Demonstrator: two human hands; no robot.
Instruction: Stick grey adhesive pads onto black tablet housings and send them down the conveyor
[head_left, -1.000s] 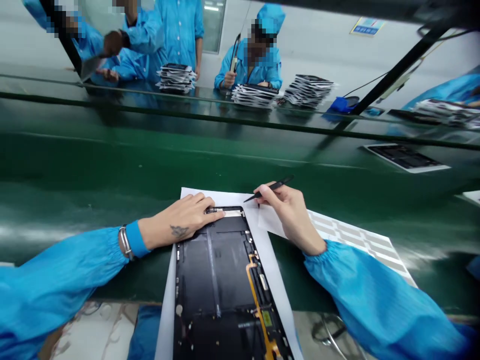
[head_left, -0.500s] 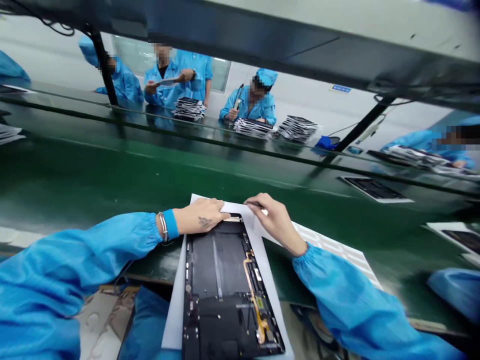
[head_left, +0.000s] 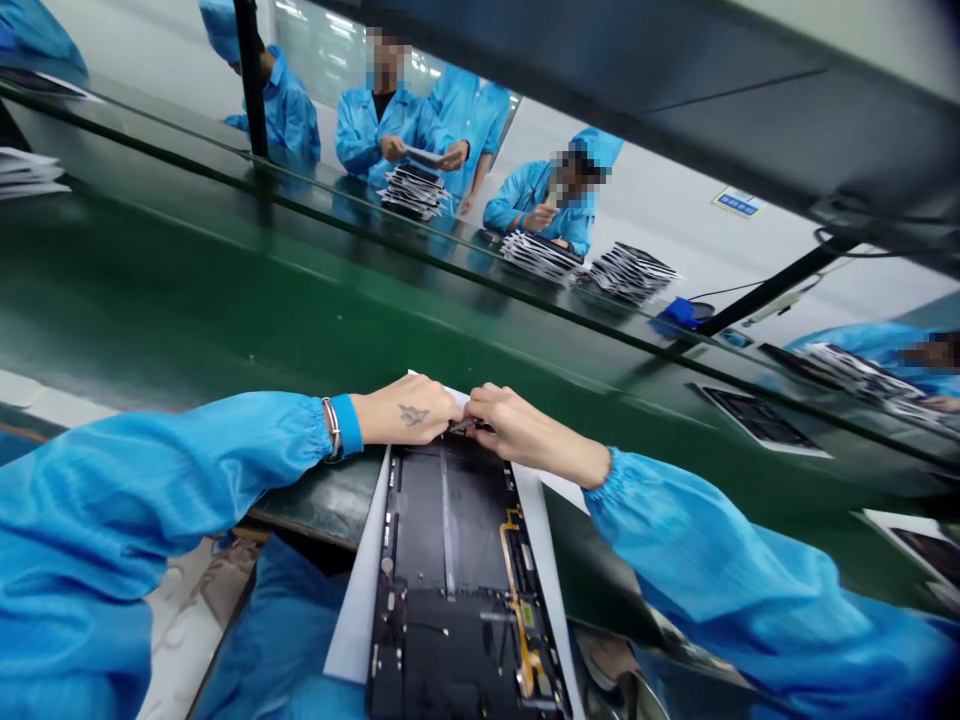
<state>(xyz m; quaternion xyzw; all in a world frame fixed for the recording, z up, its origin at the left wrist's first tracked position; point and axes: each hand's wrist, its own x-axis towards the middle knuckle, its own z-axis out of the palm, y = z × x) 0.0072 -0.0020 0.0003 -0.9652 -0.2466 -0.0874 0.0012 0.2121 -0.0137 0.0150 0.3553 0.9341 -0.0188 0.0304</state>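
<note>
An opened black tablet-like device housing (head_left: 457,560), with an orange flex cable (head_left: 516,590) along its right side, lies on a white sheet (head_left: 352,630) that juts over the bench's near edge. At its far end my left hand (head_left: 409,410) is closed, its fingers bent over the housing's top edge; the fingertips are partly hidden. Right beside it, my right hand (head_left: 510,425) pinches a thin dark tool (head_left: 463,425) at that same edge. What the tool's tip touches is covered by my fingers.
A green conveyor belt (head_left: 247,290) runs beyond the bench. Across it, several people in blue work with stacks of dark panels and white sheets (head_left: 541,258). More panels (head_left: 757,420) lie at the right. A grey overhead shelf (head_left: 712,110) slopes above.
My right hand has moved left and down with the thin dark tool, from above the white sheet to the housing's far edge beside my left hand. The view has tilted and shifted.
</note>
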